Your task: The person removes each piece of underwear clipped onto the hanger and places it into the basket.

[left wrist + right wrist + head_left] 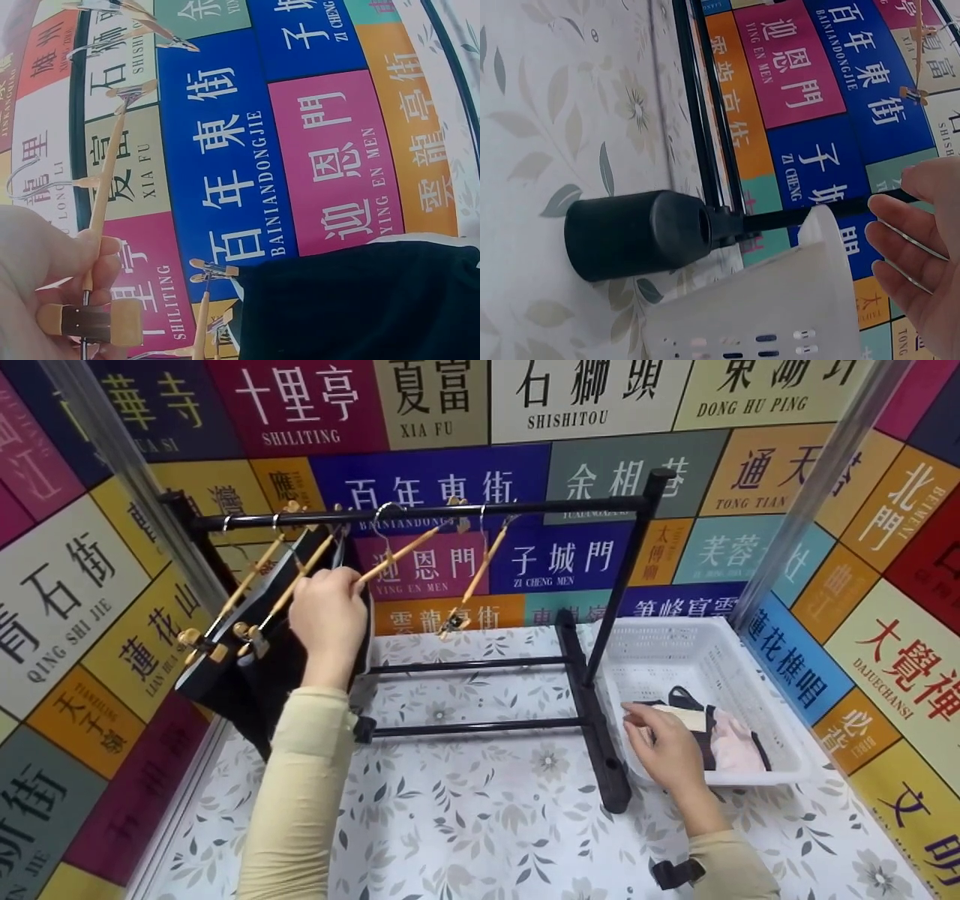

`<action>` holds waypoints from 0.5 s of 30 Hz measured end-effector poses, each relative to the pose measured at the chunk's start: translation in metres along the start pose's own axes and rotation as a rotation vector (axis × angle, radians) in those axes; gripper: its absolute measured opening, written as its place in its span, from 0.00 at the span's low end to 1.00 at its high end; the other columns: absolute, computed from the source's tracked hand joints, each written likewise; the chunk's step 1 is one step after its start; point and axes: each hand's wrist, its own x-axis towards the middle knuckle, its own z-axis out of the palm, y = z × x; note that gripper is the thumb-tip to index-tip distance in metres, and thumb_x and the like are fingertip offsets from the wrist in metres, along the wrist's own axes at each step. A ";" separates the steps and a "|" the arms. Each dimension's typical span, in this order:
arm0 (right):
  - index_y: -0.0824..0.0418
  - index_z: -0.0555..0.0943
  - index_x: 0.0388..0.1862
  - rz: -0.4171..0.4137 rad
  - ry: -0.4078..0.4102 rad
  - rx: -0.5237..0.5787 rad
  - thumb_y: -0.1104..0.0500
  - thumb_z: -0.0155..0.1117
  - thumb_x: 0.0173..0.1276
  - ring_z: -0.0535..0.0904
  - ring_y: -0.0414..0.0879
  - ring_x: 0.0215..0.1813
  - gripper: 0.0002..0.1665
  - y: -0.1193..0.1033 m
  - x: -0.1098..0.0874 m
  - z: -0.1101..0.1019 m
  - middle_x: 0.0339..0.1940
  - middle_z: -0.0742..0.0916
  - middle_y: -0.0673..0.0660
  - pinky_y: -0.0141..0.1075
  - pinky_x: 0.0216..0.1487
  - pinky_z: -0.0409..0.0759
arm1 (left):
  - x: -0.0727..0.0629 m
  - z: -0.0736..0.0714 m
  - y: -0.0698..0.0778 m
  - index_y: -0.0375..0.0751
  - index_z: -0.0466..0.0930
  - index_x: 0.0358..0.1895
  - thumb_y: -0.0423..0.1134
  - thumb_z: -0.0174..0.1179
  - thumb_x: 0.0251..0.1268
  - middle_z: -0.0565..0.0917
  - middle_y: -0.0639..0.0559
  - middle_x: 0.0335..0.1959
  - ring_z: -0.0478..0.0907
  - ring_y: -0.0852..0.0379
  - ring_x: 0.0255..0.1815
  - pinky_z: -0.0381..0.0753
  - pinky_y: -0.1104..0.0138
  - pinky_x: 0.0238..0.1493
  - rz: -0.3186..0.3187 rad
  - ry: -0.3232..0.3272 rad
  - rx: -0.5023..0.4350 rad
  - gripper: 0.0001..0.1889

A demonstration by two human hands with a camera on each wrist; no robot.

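My left hand (326, 619) grips the wooden bar of a clip hanger (401, 553); its metal hook reaches up to the black rack (570, 506). The left wrist view shows this hanger (107, 169) with thumb and fingers round the bar and a wooden clip at either end, holding no cloth. Black garments (225, 694) hang from clip hangers just left of that hand. Over the near left rim of a white basket (660, 649), my right hand (670, 746) is held with loosely bent fingers and nothing in it. A pink and black garment (735, 742) lies in the basket.
A bare clip hanger (486, 561) hangs right of the left hand. The rack's right foot (600, 750) stands beside the basket, and two low crossbars (480, 727) run across the base. A patterned wall closes off the back and sides.
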 end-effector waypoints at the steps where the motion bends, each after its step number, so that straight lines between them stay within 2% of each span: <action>1: 0.61 0.85 0.50 -0.006 -0.004 0.007 0.69 0.72 0.58 0.83 0.54 0.42 0.19 -0.001 0.001 0.001 0.35 0.89 0.55 0.41 0.45 0.73 | 0.001 0.000 0.000 0.41 0.88 0.39 0.37 0.64 0.64 0.86 0.44 0.35 0.77 0.39 0.37 0.75 0.48 0.36 -0.001 -0.001 -0.001 0.05; 9: 0.60 0.85 0.51 0.009 -0.052 0.032 0.66 0.73 0.59 0.83 0.53 0.45 0.20 -0.012 0.005 0.014 0.38 0.89 0.53 0.46 0.50 0.75 | 0.007 0.001 0.005 0.42 0.88 0.39 0.38 0.64 0.65 0.86 0.44 0.36 0.77 0.38 0.39 0.75 0.46 0.36 -0.021 -0.026 0.002 0.06; 15: 0.58 0.85 0.53 -0.001 -0.085 0.065 0.66 0.73 0.60 0.83 0.51 0.46 0.20 -0.017 0.007 0.023 0.39 0.90 0.51 0.44 0.53 0.74 | 0.010 0.004 0.009 0.42 0.88 0.41 0.38 0.64 0.65 0.86 0.45 0.38 0.77 0.40 0.39 0.75 0.48 0.38 -0.047 -0.074 0.007 0.06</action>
